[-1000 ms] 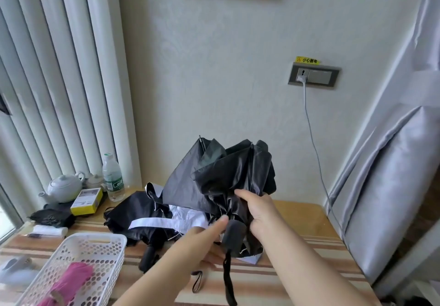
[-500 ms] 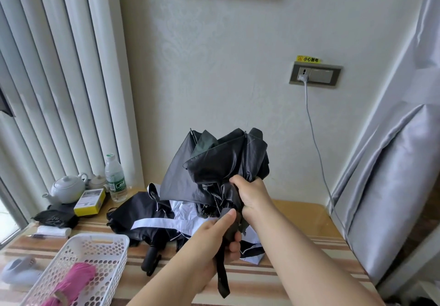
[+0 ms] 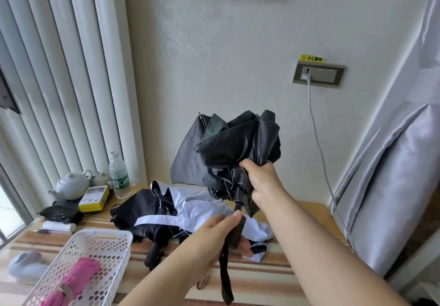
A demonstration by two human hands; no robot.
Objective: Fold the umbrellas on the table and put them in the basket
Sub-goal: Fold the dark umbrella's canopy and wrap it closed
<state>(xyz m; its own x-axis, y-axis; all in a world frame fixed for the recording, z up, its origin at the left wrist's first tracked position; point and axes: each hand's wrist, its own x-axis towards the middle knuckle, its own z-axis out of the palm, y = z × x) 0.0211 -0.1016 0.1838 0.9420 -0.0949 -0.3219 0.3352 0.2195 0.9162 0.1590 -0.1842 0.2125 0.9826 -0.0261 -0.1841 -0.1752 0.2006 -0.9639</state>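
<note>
I hold a black umbrella [image 3: 228, 148] upright above the table, its canopy loose and half gathered. My left hand [image 3: 219, 234] grips its black handle, with the wrist strap dangling below. My right hand [image 3: 260, 182] squeezes the bunched fabric and ribs just above the handle. Behind my hands a black-and-white umbrella [image 3: 166, 212] lies unfolded on the striped table [image 3: 273, 279]. At the lower left a white perforated basket [image 3: 100, 243] holds a folded pink umbrella [image 3: 76, 282].
A white teapot [image 3: 71, 184], a yellow box [image 3: 94, 198], a water bottle [image 3: 119, 174] and a black bag [image 3: 60, 214] stand at the table's far left. A pale handheld device [image 3: 26, 265] lies left of the basket. A charger cable [image 3: 319, 143] hangs from the wall socket at the right.
My right hand has closed round the canopy and lifted it, gathering the fabric tighter. My left hand has shifted down onto the handle, and the shaft now shows between my hands.
</note>
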